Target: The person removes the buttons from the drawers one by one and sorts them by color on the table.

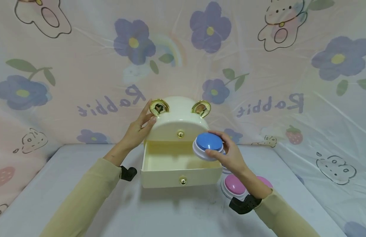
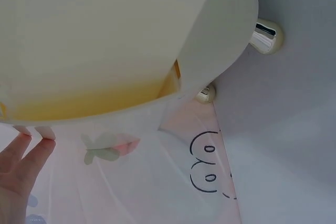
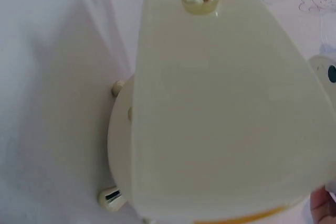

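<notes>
A cream storage box with gold-rimmed ears stands on the table, its lower drawer pulled out. Inside, the visible part of the drawer holds nothing. My left hand touches the box's upper left side, beside the ear; in the left wrist view the fingers look fairly straight against an edge. Over the drawer's right side, my right hand grips a round push button with a blue dome and white base, thumb in front and fingers behind. The right wrist view mostly shows the drawer front.
Pink-domed push buttons lie on the table right of the drawer, partly behind my right forearm. Another white base shows beneath my right hand. A patterned curtain hangs behind the white table.
</notes>
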`<state>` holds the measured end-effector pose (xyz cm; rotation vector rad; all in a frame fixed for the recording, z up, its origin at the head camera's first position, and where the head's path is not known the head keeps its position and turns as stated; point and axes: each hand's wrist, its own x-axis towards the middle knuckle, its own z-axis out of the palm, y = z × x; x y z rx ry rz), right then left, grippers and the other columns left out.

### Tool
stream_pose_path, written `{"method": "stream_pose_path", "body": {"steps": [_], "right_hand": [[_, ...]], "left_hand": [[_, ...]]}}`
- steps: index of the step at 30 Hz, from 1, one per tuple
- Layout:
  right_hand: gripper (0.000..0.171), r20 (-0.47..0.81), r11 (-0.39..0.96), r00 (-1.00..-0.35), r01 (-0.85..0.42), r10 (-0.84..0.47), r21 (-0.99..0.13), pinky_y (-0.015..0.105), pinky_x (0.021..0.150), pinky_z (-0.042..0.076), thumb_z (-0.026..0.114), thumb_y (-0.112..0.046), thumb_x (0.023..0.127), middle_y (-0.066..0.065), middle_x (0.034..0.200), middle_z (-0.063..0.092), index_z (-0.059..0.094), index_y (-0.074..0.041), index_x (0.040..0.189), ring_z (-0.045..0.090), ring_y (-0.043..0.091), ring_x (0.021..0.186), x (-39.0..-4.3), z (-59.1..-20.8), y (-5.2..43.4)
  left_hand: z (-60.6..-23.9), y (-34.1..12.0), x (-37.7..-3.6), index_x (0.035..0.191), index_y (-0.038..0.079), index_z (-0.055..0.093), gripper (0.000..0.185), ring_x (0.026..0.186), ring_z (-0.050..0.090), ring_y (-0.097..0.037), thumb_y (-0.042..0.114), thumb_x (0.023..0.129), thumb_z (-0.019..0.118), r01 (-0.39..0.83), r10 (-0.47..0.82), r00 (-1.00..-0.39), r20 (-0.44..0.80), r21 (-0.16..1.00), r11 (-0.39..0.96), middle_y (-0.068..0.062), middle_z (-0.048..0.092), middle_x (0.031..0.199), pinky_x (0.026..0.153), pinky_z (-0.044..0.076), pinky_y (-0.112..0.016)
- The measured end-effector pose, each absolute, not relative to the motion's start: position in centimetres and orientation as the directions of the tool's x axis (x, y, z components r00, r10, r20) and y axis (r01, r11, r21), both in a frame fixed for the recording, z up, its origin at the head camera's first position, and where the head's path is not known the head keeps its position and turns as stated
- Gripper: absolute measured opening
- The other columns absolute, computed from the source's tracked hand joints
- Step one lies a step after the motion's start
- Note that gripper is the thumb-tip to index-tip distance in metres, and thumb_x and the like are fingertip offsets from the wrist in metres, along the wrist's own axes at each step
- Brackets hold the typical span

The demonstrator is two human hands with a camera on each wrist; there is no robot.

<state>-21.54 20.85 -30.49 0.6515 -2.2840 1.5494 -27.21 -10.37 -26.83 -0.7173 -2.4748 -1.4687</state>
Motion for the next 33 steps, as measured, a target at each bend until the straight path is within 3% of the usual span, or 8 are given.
{"method": "stream_pose_path", "body": {"steps": [6, 16, 21, 33], "right_hand": [[0.059, 0.446, 0.335, -0.881, -0.473, -0.159, -0.815, 0.014, 0.095, 0.04, 0.068, -0.01, 0.083, 0.013, 0.135, 0.048, 0.047, -0.006, 0.138, 0.048, 0.022, 0.115, -21.5, -31.0, 22.1], [0.061, 0.435, 0.357, -0.898, -0.429, -0.069, -0.83, 0.01, 0.095, 0.04, 0.068, -0.008, 0.084, 0.012, 0.138, 0.043, 0.044, -0.005, 0.14, 0.049, 0.012, 0.116, -21.2, -31.5, 24.7], [0.061, 0.442, 0.371, -0.897, -0.409, 0.005, -0.834, 0.006, 0.095, 0.038, 0.068, -0.007, 0.085, 0.013, 0.139, 0.043, 0.043, -0.003, 0.14, 0.047, 0.004, 0.115, -21.1, -31.9, 25.8], [0.061, 0.429, 0.455, -0.896, -0.336, 0.115, -0.825, 0.004, 0.086, 0.04, 0.069, -0.013, 0.086, 0.014, 0.139, 0.045, 0.044, -0.004, 0.141, 0.044, 0.004, 0.111, -22.1, -33.3, 27.9]], "left_hand": [[-29.2, -11.0, -30.0, 0.151, 0.048, 0.002, 0.065, 0.141, 0.034, -0.031, 0.034, 0.103, 0.043, 0.511, 0.31, -0.856, 0.414, 0.769, 0.384, -0.012, 0.037, 0.152, 0.11, 0.035, -0.051], [-26.8, -10.3, -27.2, 0.156, 0.026, 0.001, 0.065, 0.14, 0.032, -0.037, 0.02, 0.104, 0.04, 0.485, 0.316, -0.869, 0.381, 0.782, 0.392, -0.022, 0.034, 0.151, 0.111, 0.033, -0.053], [-26.4, -10.2, -26.7, 0.156, 0.026, 0.002, 0.064, 0.14, 0.033, -0.036, 0.02, 0.104, 0.039, 0.48, 0.312, -0.872, 0.377, 0.783, 0.395, -0.022, 0.035, 0.151, 0.111, 0.033, -0.052], [-26.4, -10.2, -26.8, 0.156, 0.026, 0.003, 0.065, 0.14, 0.034, -0.036, 0.02, 0.104, 0.041, 0.475, 0.308, -0.875, 0.374, 0.786, 0.394, -0.022, 0.035, 0.151, 0.11, 0.034, -0.053]]}}
